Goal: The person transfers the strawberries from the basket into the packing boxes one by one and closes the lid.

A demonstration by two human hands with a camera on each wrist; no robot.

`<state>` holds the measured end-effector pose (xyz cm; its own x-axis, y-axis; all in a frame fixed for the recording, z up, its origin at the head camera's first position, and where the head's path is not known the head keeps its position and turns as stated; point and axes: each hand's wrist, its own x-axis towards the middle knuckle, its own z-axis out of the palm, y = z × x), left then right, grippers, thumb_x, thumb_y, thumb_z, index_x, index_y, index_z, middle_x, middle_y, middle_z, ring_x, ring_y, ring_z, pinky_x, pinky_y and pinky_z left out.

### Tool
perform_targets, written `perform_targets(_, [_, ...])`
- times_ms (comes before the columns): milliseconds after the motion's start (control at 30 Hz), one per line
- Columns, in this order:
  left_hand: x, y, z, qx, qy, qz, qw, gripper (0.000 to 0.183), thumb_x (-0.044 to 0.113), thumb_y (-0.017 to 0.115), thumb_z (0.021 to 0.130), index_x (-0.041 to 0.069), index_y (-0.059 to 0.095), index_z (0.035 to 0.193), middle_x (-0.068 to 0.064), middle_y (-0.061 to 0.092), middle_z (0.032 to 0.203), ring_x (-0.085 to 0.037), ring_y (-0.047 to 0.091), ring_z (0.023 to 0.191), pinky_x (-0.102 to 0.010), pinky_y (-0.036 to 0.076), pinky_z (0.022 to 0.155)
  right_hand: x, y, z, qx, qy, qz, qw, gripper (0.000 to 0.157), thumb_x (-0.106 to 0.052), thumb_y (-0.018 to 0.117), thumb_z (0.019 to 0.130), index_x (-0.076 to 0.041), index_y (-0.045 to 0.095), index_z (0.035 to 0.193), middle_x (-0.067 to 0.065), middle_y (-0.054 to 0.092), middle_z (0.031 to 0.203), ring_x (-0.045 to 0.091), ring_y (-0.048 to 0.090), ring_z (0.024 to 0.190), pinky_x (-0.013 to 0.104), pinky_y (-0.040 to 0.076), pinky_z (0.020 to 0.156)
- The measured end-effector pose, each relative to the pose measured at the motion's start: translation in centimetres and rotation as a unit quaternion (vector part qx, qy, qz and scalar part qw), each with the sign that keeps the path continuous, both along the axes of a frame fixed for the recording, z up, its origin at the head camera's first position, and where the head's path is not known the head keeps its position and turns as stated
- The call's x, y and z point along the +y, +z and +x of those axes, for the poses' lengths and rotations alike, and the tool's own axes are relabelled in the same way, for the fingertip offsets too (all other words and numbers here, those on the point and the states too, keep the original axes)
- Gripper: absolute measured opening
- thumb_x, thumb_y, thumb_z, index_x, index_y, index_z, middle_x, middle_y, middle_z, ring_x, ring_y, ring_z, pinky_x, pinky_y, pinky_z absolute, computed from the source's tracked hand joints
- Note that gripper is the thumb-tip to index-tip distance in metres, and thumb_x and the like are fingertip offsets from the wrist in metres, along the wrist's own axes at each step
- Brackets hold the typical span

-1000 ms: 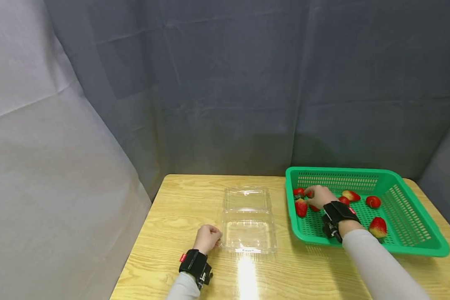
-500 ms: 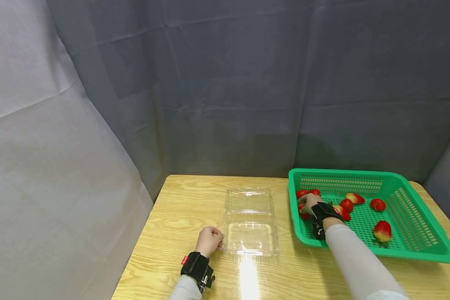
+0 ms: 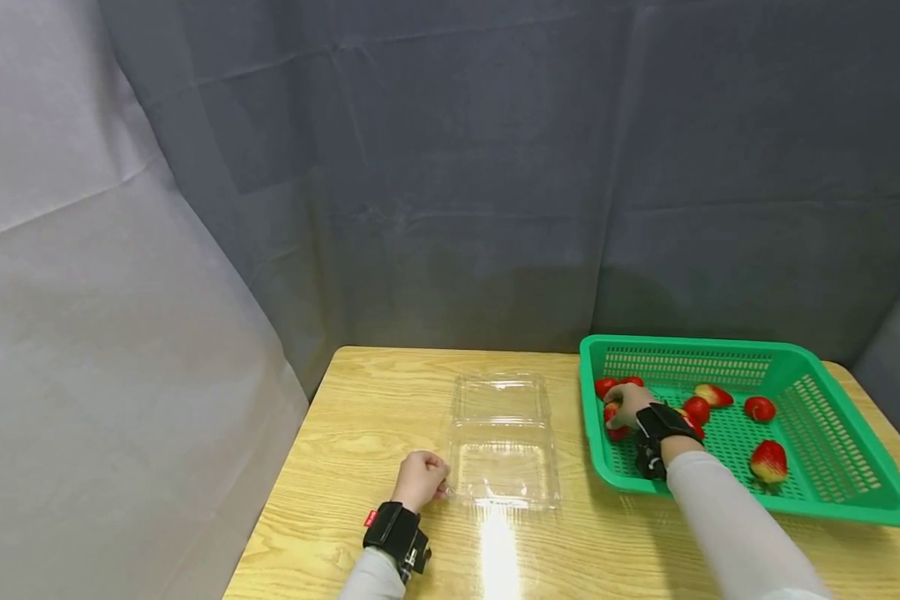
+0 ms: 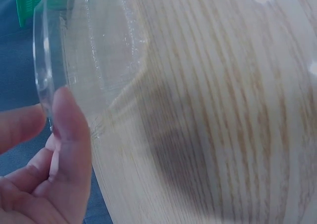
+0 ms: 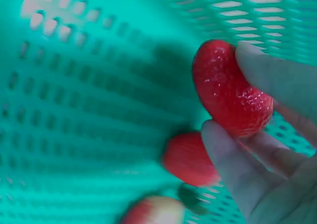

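1. Left hand: left of the green basket, about level with its front wall. The gap between thumb and forefinger is narrow; they pinch the container's rim.
2. Clear container: unfolded on the desk, left of the basket and apart from it.
3. Right hand: inside the basket, near its left wall. Thumb and fingertips are partly spread, pinching one strawberry.
4. Strawberry: inside the basket, beside its left wall. Contact with the basket floor cannot be determined.
5. Other fruit: in the basket's back left corner, across its middle and toward its right wall.
6. Curtain: behind the basket.
7. Step in hand (judged): picking one strawberry out of the basket while the left hand steadies the container. The next move calls for a light, secure pinch and a lift clear of the basket's left wall.
8. Change: one second ago, the right hand reached slightly farther back in the basket; the strawberry, apparently the same one, lay unheld beside the left wall.
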<state>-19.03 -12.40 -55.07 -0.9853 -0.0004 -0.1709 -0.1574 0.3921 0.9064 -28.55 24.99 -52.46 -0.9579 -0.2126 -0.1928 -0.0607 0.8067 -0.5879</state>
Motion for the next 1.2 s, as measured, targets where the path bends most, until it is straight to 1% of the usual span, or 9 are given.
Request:
perform_targets(100, [0.0, 0.0, 0.0, 0.004, -0.001, -0.001, 1.0000, 0.009, 0.000, 0.057, 0.083, -0.007, 0.060, 0.078, -0.015, 0.059, 0.061, -0.016, 0.057, 0.048, -0.032, 0.055, 0.046, 0.3, 1.7, -0.4, 0.038, 0.020, 0.000, 0.999, 0.049, -0.007, 0.076, 0.070, 0.010, 0.055, 0.111, 0.027, 0.056, 0.102, 0.031, 0.054, 0.081, 0.036, 0.048, 0.063])
perform_targets(233, [-0.2, -0.1, 0.0, 0.005, 0.000, -0.002, 1.0000, 0.008, 0.000, 0.057, 0.083, -0.006, 0.060, 0.078, -0.012, 0.058, 0.061, -0.015, 0.057, 0.048, -0.032, 0.055, 0.046, -0.7, 5.8, 0.0, 0.090, 0.030, -0.013, 0.995, 0.048, -0.008, 0.072, 0.074, 0.008, 0.053, 0.115, 0.026, 0.055, 0.100, 0.030, 0.054, 0.078, 0.036, 0.048, 0.063])
perform_targets(367, [-0.4, -0.3, -0.1, 0.000, 0.005, -0.003, 1.0000, 0.008, 0.001, 0.057, 0.083, -0.006, 0.061, 0.079, -0.011, 0.058, 0.061, -0.015, 0.057, 0.049, -0.032, 0.055, 0.047, -3.8, 9.3, 1.2, 0.132, 0.049, -0.034, 0.989, 0.045, -0.007, 0.070, 0.076, 0.005, 0.054, 0.117, 0.023, 0.056, 0.101, 0.026, 0.054, 0.076, 0.033, 0.048, 0.061])
perform_targets(433, [-0.4, -0.3, 0.0, 0.000, 0.007, -0.004, 1.0000, 0.008, 0.001, 0.057, 0.083, -0.005, 0.061, 0.079, -0.011, 0.058, 0.061, -0.015, 0.057, 0.049, -0.032, 0.055, 0.047, -5.8, 10.2, 1.8, 0.142, 0.069, -0.048, 0.986, 0.044, -0.005, 0.070, 0.076, 0.004, 0.055, 0.116, 0.022, 0.056, 0.101, 0.026, 0.054, 0.077, 0.032, 0.049, 0.061])
perform_targets(500, [-0.3, -0.2, 0.0, 0.005, 0.005, -0.003, 1.0000, 0.008, 0.001, 0.057, 0.083, -0.006, 0.060, 0.080, -0.013, 0.058, 0.061, -0.015, 0.057, 0.049, -0.030, 0.055, 0.046, -7.9, 10.5, 2.4, 0.145, 0.093, -0.061, 0.983, 0.043, -0.005, 0.071, 0.074, 0.002, 0.057, 0.114, 0.020, 0.057, 0.100, 0.025, 0.054, 0.076, 0.030, 0.049, 0.060])
perform_targets(600, [-0.1, -0.2, 0.1, 0.007, 0.004, 0.002, 1.0000, 0.008, 0.001, 0.057, 0.082, -0.006, 0.060, 0.080, -0.013, 0.058, 0.061, -0.015, 0.057, 0.048, -0.029, 0.054, 0.045, -11.2, 9.9, 3.2, 0.140, 0.130, -0.071, 0.979, 0.041, -0.004, 0.073, 0.072, -0.001, 0.059, 0.111, 0.016, 0.059, 0.099, 0.023, 0.054, 0.076, 0.028, 0.049, 0.060])
perform_targets(767, [0.1, -0.2, 0.1, 0.009, 0.010, 0.001, 0.9999, 0.007, 0.000, 0.057, 0.081, -0.006, 0.059, 0.078, -0.009, 0.055, 0.059, -0.013, 0.056, 0.047, -0.029, 0.054, 0.045, -15.8, 6.8, 3.9, 0.114, 0.178, -0.079, 0.974, 0.038, -0.003, 0.075, 0.069, -0.002, 0.062, 0.105, 0.012, 0.060, 0.097, 0.022, 0.053, 0.081, 0.027, 0.051, 0.064])
perform_targets(1033, [0.3, 0.1, 0.2, 0.012, 0.009, 0.004, 0.9999, 0.007, -0.002, 0.057, 0.081, -0.007, 0.059, 0.077, -0.007, 0.053, 0.060, -0.013, 0.055, 0.048, -0.031, 0.055, 0.046, -19.9, 1.2, 4.0, 0.031, 0.187, -0.064, 0.980, 0.039, 0.000, 0.078, 0.065, -0.001, 0.062, 0.100, 0.010, 0.059, 0.092, 0.019, 0.052, 0.077, 0.027, 0.048, 0.061])
perform_targets(1200, [0.3, 0.2, 0.2, 0.010, 0.012, 0.004, 0.9999, 0.007, -0.002, 0.057, 0.082, -0.007, 0.059, 0.078, -0.007, 0.054, 0.060, -0.012, 0.055, 0.047, -0.030, 0.054, 0.045, -20.8, -0.9, 3.8, 0.001, 0.177, -0.042, 0.983, 0.037, 0.000, 0.079, 0.063, -0.003, 0.063, 0.096, 0.007, 0.060, 0.090, 0.018, 0.051, 0.077, 0.029, 0.048, 0.063])
